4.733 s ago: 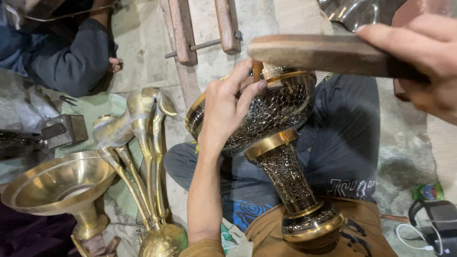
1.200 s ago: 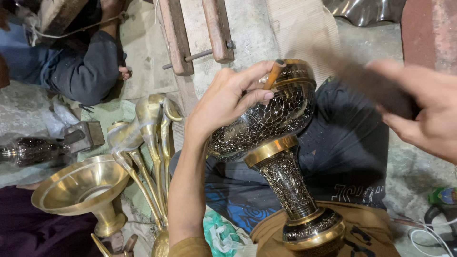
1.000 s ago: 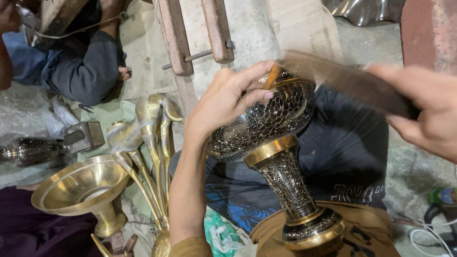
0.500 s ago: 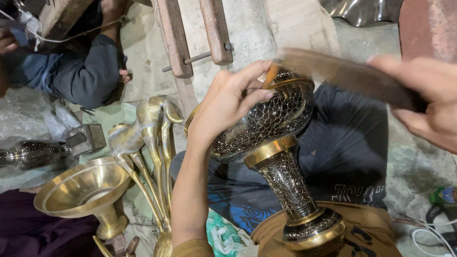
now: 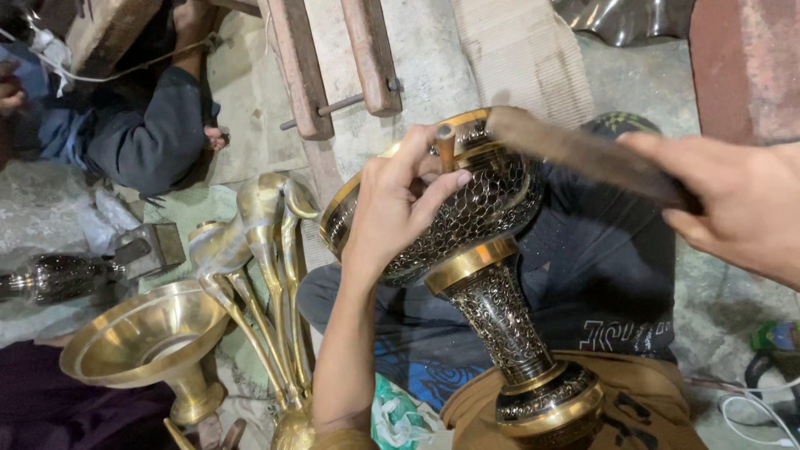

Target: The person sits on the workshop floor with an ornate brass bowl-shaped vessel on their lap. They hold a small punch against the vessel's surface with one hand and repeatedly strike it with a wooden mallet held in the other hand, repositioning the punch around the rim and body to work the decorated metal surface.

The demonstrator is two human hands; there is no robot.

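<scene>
The goblet-shaped vase (image 5: 467, 250) was glossy brass, its blackened surface rough with engraved scrollwork. The mallet (image 5: 583, 158) looked like worn, matt wood. The brass funnel bowl (image 5: 142, 337) shone smooth and polished.

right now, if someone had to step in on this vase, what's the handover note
Left hand: rests on the bowl of the engraved brass vase, fingers pinching a small punch upright at the rim.
Right hand: grips a flat wooden mallet, its head blurred just beside the punch top.
Vase: tilted, foot on a brown cloth at the lap.
Done: black patterned engraving covers bowl, stem and foot.
Left: cannot tell how much of the rim is unworked.
Nearby: plain brass bowl at left.
</scene>
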